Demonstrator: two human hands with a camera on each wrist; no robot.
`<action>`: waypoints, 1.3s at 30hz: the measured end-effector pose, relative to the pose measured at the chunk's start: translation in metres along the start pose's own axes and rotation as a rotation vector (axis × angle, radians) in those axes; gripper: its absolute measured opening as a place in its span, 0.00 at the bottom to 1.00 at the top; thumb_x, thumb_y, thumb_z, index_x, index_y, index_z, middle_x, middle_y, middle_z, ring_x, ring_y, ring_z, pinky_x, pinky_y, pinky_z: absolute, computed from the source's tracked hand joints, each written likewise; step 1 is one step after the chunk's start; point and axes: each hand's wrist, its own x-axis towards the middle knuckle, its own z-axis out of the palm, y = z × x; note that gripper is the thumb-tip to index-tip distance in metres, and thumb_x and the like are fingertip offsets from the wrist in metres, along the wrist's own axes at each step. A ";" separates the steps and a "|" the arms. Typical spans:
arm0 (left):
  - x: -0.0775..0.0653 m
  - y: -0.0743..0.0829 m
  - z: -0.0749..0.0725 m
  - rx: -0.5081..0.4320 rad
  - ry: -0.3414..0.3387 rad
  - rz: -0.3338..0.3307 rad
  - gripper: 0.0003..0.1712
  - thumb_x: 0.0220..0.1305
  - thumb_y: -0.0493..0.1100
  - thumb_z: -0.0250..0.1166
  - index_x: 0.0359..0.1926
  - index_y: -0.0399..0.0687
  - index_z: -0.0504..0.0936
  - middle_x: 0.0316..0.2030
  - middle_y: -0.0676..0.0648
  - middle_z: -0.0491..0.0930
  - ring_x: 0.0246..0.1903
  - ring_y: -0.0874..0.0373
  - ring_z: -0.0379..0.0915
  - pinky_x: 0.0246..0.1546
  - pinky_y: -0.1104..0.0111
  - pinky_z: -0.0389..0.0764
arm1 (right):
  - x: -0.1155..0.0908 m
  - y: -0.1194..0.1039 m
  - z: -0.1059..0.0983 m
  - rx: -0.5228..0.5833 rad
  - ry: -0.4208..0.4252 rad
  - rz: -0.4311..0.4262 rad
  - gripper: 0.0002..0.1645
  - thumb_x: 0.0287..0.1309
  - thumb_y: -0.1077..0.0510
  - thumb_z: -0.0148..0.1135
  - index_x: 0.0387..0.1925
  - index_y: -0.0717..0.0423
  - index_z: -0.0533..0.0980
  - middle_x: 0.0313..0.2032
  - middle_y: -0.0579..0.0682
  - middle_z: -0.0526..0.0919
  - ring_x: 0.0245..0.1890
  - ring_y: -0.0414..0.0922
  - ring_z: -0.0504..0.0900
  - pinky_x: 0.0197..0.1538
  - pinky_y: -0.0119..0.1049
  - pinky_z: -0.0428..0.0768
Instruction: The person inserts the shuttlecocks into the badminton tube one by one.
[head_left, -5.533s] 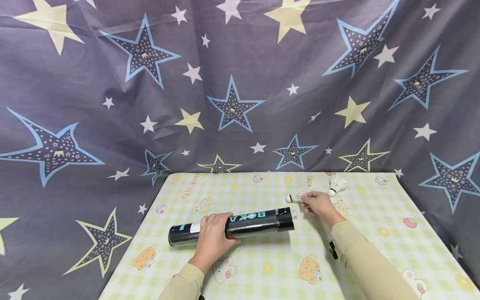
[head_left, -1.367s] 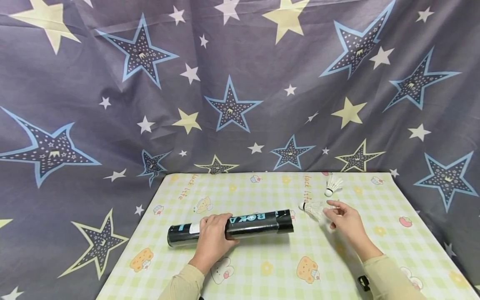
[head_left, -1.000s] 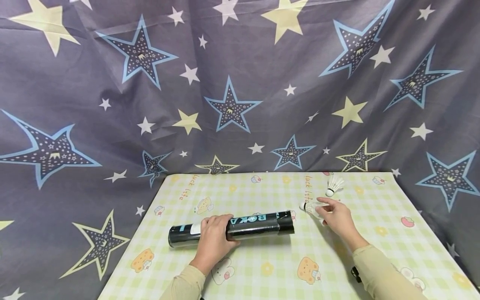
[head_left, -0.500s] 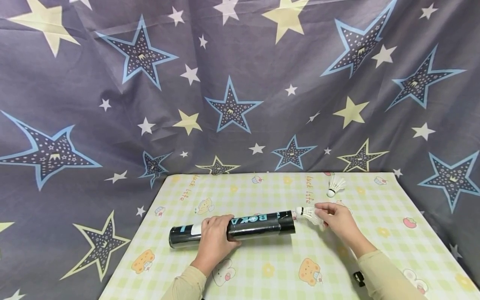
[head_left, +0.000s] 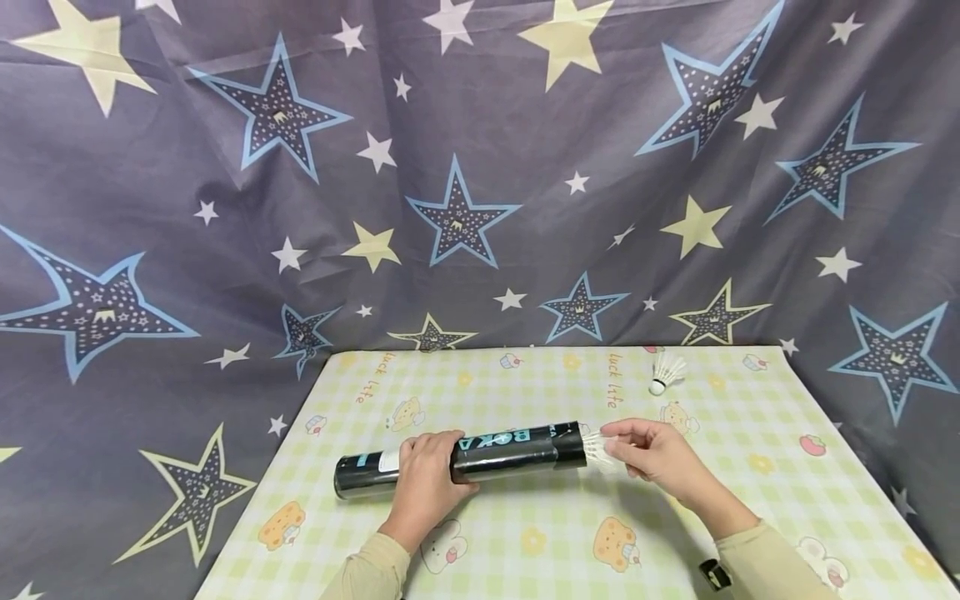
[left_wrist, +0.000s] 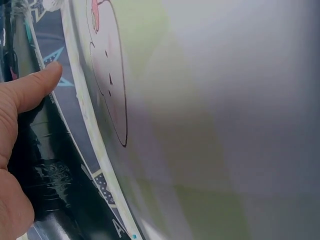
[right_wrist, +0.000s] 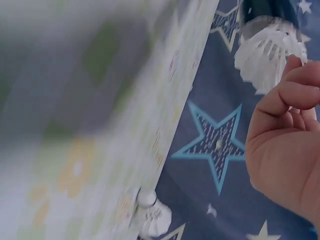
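Note:
My left hand (head_left: 429, 477) grips a black shuttlecock tube (head_left: 517, 450) round its middle, the tube lying sideways with its mouth to the right. In the left wrist view, the thumb lies along the tube's dark side (left_wrist: 55, 175). At the mouth, my right hand (head_left: 660, 458) pinches a white shuttlecock (head_left: 597, 451) by its feathers. Its cork end is hidden inside the tube, and the feather skirt (right_wrist: 262, 57) sticks out in the right wrist view. A second shuttlecock (head_left: 666, 375) lies on the table farther back, apart from both hands.
The table has a green checked cloth (head_left: 480, 542) with printed cartoon figures. A dark curtain (head_left: 480, 108) with stars hangs behind the table's far edge. Near my right sleeve a small black object (head_left: 715, 574) shows.
The right hand took hold of the near shuttlecock, drew it left to the tube's mouth and put its cork end in. The left hand and the tube have stayed nearly still.

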 end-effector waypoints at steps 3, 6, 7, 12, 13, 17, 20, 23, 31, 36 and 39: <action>-0.001 0.000 0.000 0.001 0.000 0.004 0.51 0.33 0.56 0.94 0.63 0.53 0.83 0.55 0.50 0.89 0.56 0.49 0.81 0.61 0.51 0.70 | 0.003 -0.001 0.015 0.021 -0.016 -0.022 0.24 0.69 0.57 0.71 0.60 0.67 0.81 0.27 0.44 0.82 0.20 0.34 0.74 0.24 0.26 0.71; -0.001 0.001 0.000 0.008 0.013 0.009 0.52 0.32 0.57 0.94 0.62 0.53 0.84 0.55 0.50 0.89 0.55 0.49 0.82 0.60 0.51 0.71 | 0.006 0.000 0.026 0.085 -0.017 -0.023 0.27 0.71 0.58 0.70 0.65 0.66 0.77 0.33 0.45 0.88 0.19 0.34 0.73 0.23 0.26 0.69; -0.001 0.001 -0.001 0.009 0.018 0.009 0.52 0.32 0.57 0.94 0.62 0.53 0.84 0.55 0.50 0.90 0.55 0.49 0.82 0.60 0.50 0.71 | 0.006 0.000 0.029 0.113 -0.012 -0.011 0.28 0.72 0.58 0.69 0.67 0.65 0.75 0.35 0.44 0.90 0.19 0.35 0.73 0.23 0.26 0.69; -0.001 0.001 -0.001 0.009 0.039 0.001 0.52 0.31 0.57 0.94 0.61 0.51 0.84 0.54 0.49 0.90 0.54 0.49 0.82 0.60 0.50 0.71 | 0.004 0.001 0.038 0.202 0.038 0.066 0.34 0.73 0.57 0.68 0.72 0.63 0.65 0.38 0.40 0.92 0.19 0.35 0.75 0.24 0.28 0.68; -0.001 0.001 -0.001 0.006 0.043 -0.001 0.51 0.31 0.56 0.94 0.61 0.51 0.84 0.54 0.49 0.90 0.54 0.49 0.83 0.60 0.50 0.71 | 0.003 0.001 0.040 0.208 0.045 0.074 0.33 0.73 0.58 0.68 0.70 0.64 0.65 0.38 0.41 0.92 0.19 0.35 0.74 0.24 0.28 0.68; 0.000 0.000 0.000 -0.003 0.066 -0.001 0.51 0.30 0.56 0.94 0.60 0.51 0.85 0.53 0.49 0.90 0.54 0.49 0.83 0.60 0.50 0.71 | 0.002 0.006 0.047 0.126 0.100 0.060 0.25 0.69 0.57 0.72 0.59 0.66 0.75 0.37 0.40 0.89 0.21 0.35 0.74 0.26 0.28 0.72; 0.000 -0.001 0.001 -0.013 0.070 -0.001 0.51 0.30 0.55 0.94 0.60 0.51 0.84 0.53 0.49 0.90 0.54 0.49 0.83 0.60 0.50 0.71 | 0.001 0.010 0.051 -0.005 0.157 0.019 0.17 0.65 0.55 0.76 0.48 0.61 0.83 0.34 0.42 0.84 0.24 0.35 0.74 0.28 0.29 0.74; 0.000 -0.001 0.001 -0.017 0.069 -0.005 0.51 0.30 0.55 0.94 0.61 0.52 0.84 0.53 0.49 0.90 0.54 0.49 0.83 0.61 0.51 0.71 | -0.001 0.013 0.053 -0.094 0.167 -0.023 0.11 0.65 0.53 0.76 0.42 0.56 0.86 0.28 0.44 0.78 0.23 0.35 0.71 0.27 0.29 0.71; -0.001 0.000 0.000 -0.019 0.080 0.003 0.50 0.31 0.55 0.94 0.60 0.52 0.84 0.53 0.50 0.90 0.54 0.50 0.83 0.61 0.51 0.72 | -0.001 0.015 0.055 -0.103 0.093 -0.055 0.11 0.66 0.53 0.75 0.41 0.57 0.87 0.20 0.42 0.71 0.19 0.34 0.65 0.26 0.28 0.67; -0.002 0.000 -0.001 -0.018 0.076 0.003 0.50 0.30 0.54 0.94 0.60 0.52 0.85 0.53 0.50 0.90 0.54 0.50 0.83 0.60 0.51 0.71 | -0.003 0.012 0.054 -0.109 0.038 -0.028 0.13 0.68 0.51 0.73 0.39 0.58 0.85 0.19 0.42 0.71 0.18 0.34 0.66 0.25 0.29 0.68; -0.002 0.000 0.000 -0.016 0.075 0.003 0.51 0.30 0.54 0.94 0.60 0.52 0.85 0.53 0.50 0.90 0.54 0.51 0.83 0.60 0.51 0.71 | -0.004 0.012 0.051 -0.111 -0.025 -0.030 0.18 0.72 0.49 0.69 0.36 0.62 0.81 0.18 0.44 0.68 0.15 0.35 0.65 0.23 0.30 0.69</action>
